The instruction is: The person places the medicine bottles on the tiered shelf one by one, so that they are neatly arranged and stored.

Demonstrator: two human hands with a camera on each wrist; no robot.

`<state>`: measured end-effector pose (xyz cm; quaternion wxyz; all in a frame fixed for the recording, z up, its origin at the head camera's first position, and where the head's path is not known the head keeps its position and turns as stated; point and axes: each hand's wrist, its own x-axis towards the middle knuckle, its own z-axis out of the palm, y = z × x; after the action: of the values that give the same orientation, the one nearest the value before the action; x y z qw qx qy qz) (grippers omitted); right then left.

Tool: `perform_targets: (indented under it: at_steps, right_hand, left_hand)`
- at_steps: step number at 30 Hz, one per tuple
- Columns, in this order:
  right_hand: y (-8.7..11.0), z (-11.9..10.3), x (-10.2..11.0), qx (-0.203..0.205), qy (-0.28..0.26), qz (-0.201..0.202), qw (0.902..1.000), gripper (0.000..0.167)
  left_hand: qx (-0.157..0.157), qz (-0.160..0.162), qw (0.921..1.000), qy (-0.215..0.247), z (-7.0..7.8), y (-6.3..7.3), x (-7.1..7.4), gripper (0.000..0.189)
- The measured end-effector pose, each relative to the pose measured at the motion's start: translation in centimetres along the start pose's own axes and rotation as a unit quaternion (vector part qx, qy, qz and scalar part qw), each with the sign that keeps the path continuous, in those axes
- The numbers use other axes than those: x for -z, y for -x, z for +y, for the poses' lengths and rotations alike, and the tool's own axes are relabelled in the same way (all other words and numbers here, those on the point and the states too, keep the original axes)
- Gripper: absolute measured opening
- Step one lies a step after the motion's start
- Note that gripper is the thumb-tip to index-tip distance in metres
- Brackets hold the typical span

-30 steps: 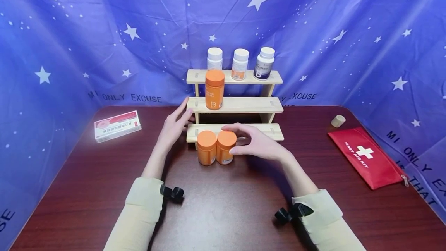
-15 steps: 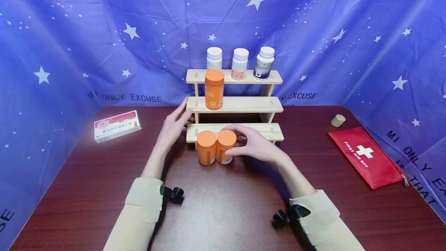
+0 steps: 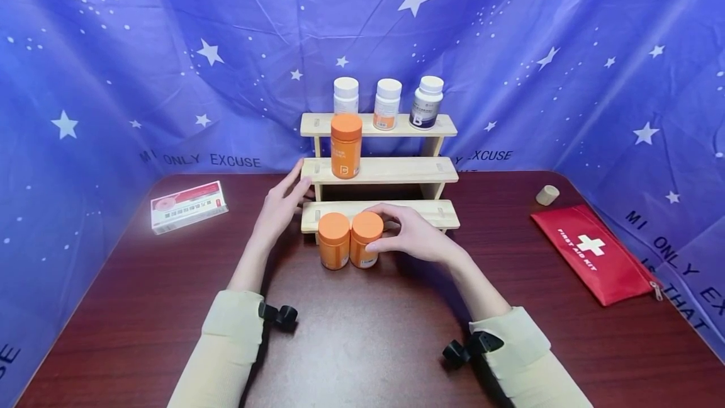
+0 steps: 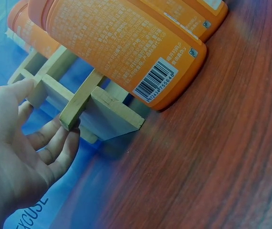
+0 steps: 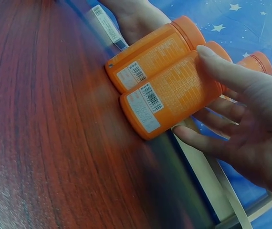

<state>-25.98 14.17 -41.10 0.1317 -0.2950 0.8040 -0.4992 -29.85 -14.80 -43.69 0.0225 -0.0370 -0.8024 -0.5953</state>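
Two orange pill bottles stand side by side on the table, in front of the lowest step of a three-tier wooden rack (image 3: 396, 170). My right hand (image 3: 418, 235) holds the right bottle (image 3: 362, 252), thumb on its near side and fingers behind; the right wrist view shows that thumb by the lid. The left bottle (image 3: 334, 250) touches its neighbour. My left hand (image 3: 277, 206) holds the left end of the rack's middle shelf, thumb at the front edge. In the left wrist view its other fingers (image 4: 64, 143) curl loosely by a lower shelf end.
On the middle shelf stands another orange bottle (image 3: 345, 147). The top shelf bears two white bottles (image 3: 387, 106) and a dark-labelled one (image 3: 426, 106). A medicine box (image 3: 189, 206) lies left; a red first aid pouch (image 3: 595, 254) and small cork-like cylinder (image 3: 547, 195) lie right.
My right thumb has moved slightly left, further across the front of the right bottle. The left hand and all the bottles stay in place; the head view has shifted a little.
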Motion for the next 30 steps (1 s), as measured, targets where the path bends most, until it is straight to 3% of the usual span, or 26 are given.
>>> perform_targets:
  at_steps: [17, 30]
  right_hand:
    - [0.5, -0.6, 1.3, 0.007, 0.014, 0.005, 0.9999, 0.052]
    - [1.4, -2.0, 3.1, 0.017, 0.018, 0.034, 0.9991, 0.048]
  left_hand:
    - [-0.002, 0.000, 1.0000, 0.003, 0.0, 0.0, 0.0, 0.068]
    - [-0.002, -0.003, 1.0000, 0.004, -0.1, -0.1, 0.0, 0.068]
